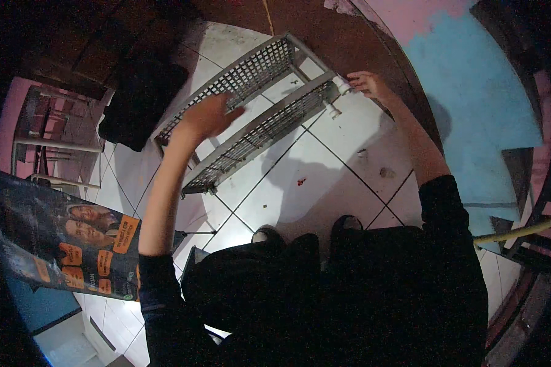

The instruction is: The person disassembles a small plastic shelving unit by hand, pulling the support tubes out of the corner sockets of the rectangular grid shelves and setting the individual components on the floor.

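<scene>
A grey metal rack with two long perforated shelves stands slantwise on the floor in front of me. My left hand is over the nearer left part of it, thumb apart from the fingers, with nothing seen in it. Whether that hand touches the mesh, I cannot tell. At the rack's right end, my right hand reaches in with its fingers stretched and slightly apart. Its fingertips are beside a small white piece at the shelf's corner; what this piece is, I cannot make out.
White floor tiles carry small scraps and stains. A dark printed banner is at the left, below a pale metal frame. Behind the rack lies a black bundle. A brown surface curves behind; a blue and pink wall rises at right.
</scene>
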Tool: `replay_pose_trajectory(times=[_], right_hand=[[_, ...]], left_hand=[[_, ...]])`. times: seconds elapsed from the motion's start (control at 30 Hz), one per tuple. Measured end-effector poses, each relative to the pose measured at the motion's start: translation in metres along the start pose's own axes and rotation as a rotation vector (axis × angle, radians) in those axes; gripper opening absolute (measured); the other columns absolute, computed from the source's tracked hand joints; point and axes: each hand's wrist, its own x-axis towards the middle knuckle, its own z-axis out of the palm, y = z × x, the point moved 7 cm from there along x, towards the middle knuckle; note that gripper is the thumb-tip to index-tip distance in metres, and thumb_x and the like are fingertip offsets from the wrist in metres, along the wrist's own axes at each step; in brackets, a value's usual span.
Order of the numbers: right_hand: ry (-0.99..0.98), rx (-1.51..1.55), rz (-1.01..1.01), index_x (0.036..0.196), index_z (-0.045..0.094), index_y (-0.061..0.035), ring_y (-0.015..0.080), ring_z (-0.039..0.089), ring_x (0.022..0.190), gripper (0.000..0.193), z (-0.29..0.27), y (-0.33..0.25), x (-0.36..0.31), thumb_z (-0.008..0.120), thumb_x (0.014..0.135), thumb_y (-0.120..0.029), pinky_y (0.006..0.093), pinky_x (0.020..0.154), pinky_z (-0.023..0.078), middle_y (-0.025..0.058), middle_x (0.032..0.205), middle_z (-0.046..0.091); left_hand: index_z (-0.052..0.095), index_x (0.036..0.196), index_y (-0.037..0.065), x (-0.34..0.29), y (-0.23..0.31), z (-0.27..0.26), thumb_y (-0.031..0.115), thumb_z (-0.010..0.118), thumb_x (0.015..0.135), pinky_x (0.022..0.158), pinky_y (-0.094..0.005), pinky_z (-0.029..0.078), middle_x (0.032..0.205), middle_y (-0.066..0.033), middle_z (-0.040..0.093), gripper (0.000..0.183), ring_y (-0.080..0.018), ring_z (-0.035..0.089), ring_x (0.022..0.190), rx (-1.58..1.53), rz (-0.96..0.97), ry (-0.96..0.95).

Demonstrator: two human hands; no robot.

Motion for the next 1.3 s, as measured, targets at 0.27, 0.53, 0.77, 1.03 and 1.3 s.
replay_pose_trajectory(times=[0.27,0.53,0.77,1.03,1.3], right_hand=[[-0.155,-0.685,0.305,0.085,0.064,-0.0052,0.0181,0.058,0.071,0.028,0.020,0.010,-0.033,0.053,0.076,-0.029,0.0320,0.066,0.048,0.0064,0.080,0.064],[0.372,-0.506,-0.249,0.090,0.061,-0.0043,0.0244,0.061,0.084,0.026,-0.009,-0.022,-0.037,0.066,0.070,-0.020,0.0372,0.072,0.049,0.0156,0.085,0.063],[0.464,-0.591,-0.367,0.095,0.058,-0.0025,0.0250,0.061,0.083,0.032,0.013,-0.046,-0.040,0.067,0.067,-0.016,0.0356,0.075,0.048,0.0147,0.089,0.062],[0.433,-0.913,-0.242,0.097,0.059,-0.0108,0.0264,0.060,0.085,0.036,0.029,-0.055,-0.039,0.070,0.066,-0.024,0.0375,0.075,0.047,0.0077,0.087,0.064],[0.466,-1.087,-0.238,0.097,0.061,-0.0151,0.0285,0.056,0.093,0.034,0.033,-0.052,-0.031,0.064,0.068,-0.033,0.0536,0.086,0.035,0.0101,0.086,0.063]], left_hand=[[0.035,0.122,0.000,0.123,0.105,0.072,0.043,0.046,0.082,0.088,-0.0430,0.040,0.114,-0.0220,0.049,0.059,-0.0356,0.048,0.105,0.213,0.139,0.060],[0.025,0.129,0.007,0.136,0.091,0.124,0.056,0.032,0.083,0.085,-0.0536,0.037,0.113,-0.0199,0.049,0.068,-0.0344,0.051,0.102,-0.110,0.112,0.148],[0.022,0.132,0.010,0.133,0.089,0.126,0.057,0.034,0.082,0.091,-0.0572,0.029,0.126,-0.0153,0.038,0.069,-0.0330,0.042,0.113,-0.067,0.016,0.081],[0.020,0.132,0.010,0.136,0.086,0.128,0.057,0.033,0.082,0.092,-0.0567,0.028,0.126,-0.0153,0.038,0.070,-0.0336,0.042,0.112,-0.050,0.017,0.053],[0.022,0.130,0.009,0.133,0.088,0.127,0.057,0.032,0.083,0.088,-0.0540,0.035,0.122,-0.0166,0.042,0.068,-0.0342,0.047,0.107,-0.007,0.040,0.127]])
